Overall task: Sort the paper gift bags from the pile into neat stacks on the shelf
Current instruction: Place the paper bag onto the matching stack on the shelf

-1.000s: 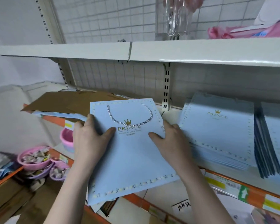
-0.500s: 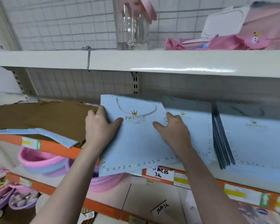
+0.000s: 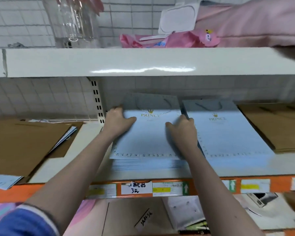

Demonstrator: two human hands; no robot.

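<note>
On the shelf (image 3: 95,169) straight ahead, the blue stack (image 3: 148,163) runs its long axis away from me, its twin stack (image 3: 228,133) just right. My top bag (image 3: 148,138) lies on it, my left hand (image 3: 119,120) and right hand (image 3: 182,132) apart, each gripping a side edge, equally near.

A shop is indicated: goods are laid out on white metal shelving (image 3: 143,62) backed by wire grid, and price labels (image 3: 136,188) are fixed along the orange shelf edge (image 3: 279,183).
</note>
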